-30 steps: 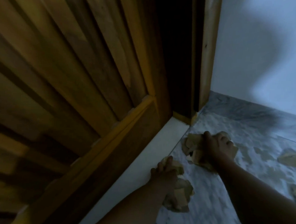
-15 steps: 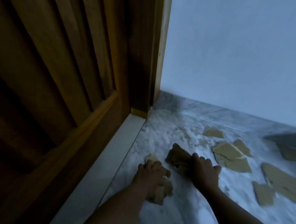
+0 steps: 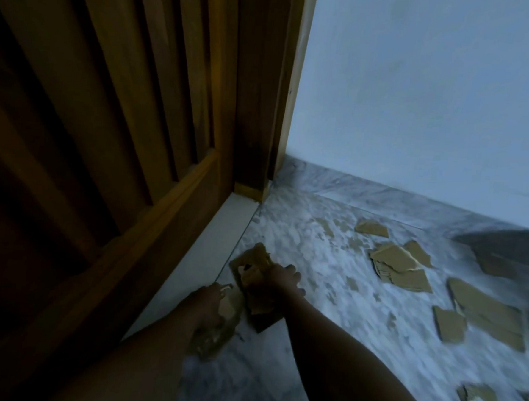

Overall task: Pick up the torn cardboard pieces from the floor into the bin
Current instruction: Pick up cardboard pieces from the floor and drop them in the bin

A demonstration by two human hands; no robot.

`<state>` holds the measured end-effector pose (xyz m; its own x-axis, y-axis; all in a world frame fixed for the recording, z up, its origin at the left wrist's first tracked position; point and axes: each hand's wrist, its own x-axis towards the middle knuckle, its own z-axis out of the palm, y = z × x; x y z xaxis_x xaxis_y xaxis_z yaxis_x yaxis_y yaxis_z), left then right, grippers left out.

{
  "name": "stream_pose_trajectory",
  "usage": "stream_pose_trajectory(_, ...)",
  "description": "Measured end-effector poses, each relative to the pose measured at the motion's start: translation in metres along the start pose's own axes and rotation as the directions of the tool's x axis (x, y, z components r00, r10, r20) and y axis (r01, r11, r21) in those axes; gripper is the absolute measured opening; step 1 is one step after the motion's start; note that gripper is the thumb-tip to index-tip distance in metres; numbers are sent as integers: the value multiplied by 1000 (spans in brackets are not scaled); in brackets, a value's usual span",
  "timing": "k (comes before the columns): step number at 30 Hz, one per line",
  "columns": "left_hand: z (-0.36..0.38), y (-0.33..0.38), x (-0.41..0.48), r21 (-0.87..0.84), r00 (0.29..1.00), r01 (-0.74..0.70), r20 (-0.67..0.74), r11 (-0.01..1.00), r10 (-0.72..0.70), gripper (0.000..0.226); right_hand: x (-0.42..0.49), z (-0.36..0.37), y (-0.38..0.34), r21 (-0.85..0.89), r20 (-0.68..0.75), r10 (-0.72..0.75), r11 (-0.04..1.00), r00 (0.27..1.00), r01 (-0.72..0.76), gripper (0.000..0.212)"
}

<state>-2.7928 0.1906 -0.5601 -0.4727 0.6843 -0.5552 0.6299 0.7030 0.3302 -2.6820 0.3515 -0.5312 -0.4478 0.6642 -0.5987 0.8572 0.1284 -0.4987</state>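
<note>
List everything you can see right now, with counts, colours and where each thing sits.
Loose cardboard pieces: about nine, tan, scattered on the floor to the right.
Held cardboard bunches: two, tan, one in each hand near the door.
Door: one, brown wood, left.
Door sill: one, pale, along the door's foot.
Wall: one, pale blue-white, right.
Floor: grey-white marble.
Bin: not in view.
Left hand: gripping cardboard.
Right hand: gripping cardboard.

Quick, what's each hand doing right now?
Left hand: closed on a crumpled cardboard bundle.
Right hand: closed on a stack of torn cardboard pieces.
</note>
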Motion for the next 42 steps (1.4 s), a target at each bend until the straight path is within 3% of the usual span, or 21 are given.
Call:
stream_pose_trajectory(6,-7,5,-12,9,998,58,-25,998,-58,71,8,13,5,178,27,3,984,1000,-8,50)
stream_pose_trajectory(7,-10,8,-15,8,998,63,-19,998,-63,71,6,13,6,197,23,12,980,1000,-17,59)
stream_pose_trajectory(10,-17,15,-19,50,999,53,2,997,-53,66,-14,10,8,319,51,48,946,998,-62,112)
stream_pose_trajectory(11,-20,20,-18,53,999,37,9,998,-37,64,-20,7,13,363,52,37,930,998,-54,115)
stream_pose_trajectory(14,-22,39,-14,30,999,-9,42,1000,7,73,-29,-8,40,415,28,32,909,999,-41,82)
stream_pose_trajectory(18,-7,82,-6,-25,995,-75,68,997,77,74,-44,-40,88,521,-65,98,852,993,-50,70)
stream_pose_trajectory(20,6,110,2,-55,988,-126,83,991,130,70,-54,-67,122,493,-110,166,865,980,-91,65)
stream_pose_trajectory(22,22,149,7,-60,975,-187,107,980,193,73,-66,-96,164,437,-192,286,882,939,-179,83)
stream_pose_trajectory(24,37,187,9,-48,953,-262,145,964,266,77,-81,-121,211,363,-278,476,856,835,-367,95)
stream_pose_trajectory(27,62,232,11,-11,916,-361,182,933,357,88,-114,-143,274,342,-345,684,729,643,-592,80)
stream_pose_trajectory(29,79,255,12,19,900,-386,225,922,372,94,-126,-147,307,445,-275,745,658,607,-607,81)
stream_pose_trajectory(32,97,272,15,60,895,-402,238,914,378,93,-117,-152,325,469,-232,689,698,687,-542,76)
stream_pose_trajectory(35,104,279,23,41,934,-323,176,946,311,95,-106,-165,318,329,-244,573,808,783,-489,48)
stream_pose_trajectory(37,105,289,28,40,957,-277,102,960,272,90,-93,-179,309,248,-277,498,863,822,-439,42)
stream_pose_trajectory(41,102,321,46,142,950,-312,40,939,310,82,-75,-210,292,246,-257,376,916,890,-316,94)
stream_pose_trajectory(42,102,332,51,152,944,-328,32,932,327,85,-73,-215,298,247,-251,375,916,892,-316,97)
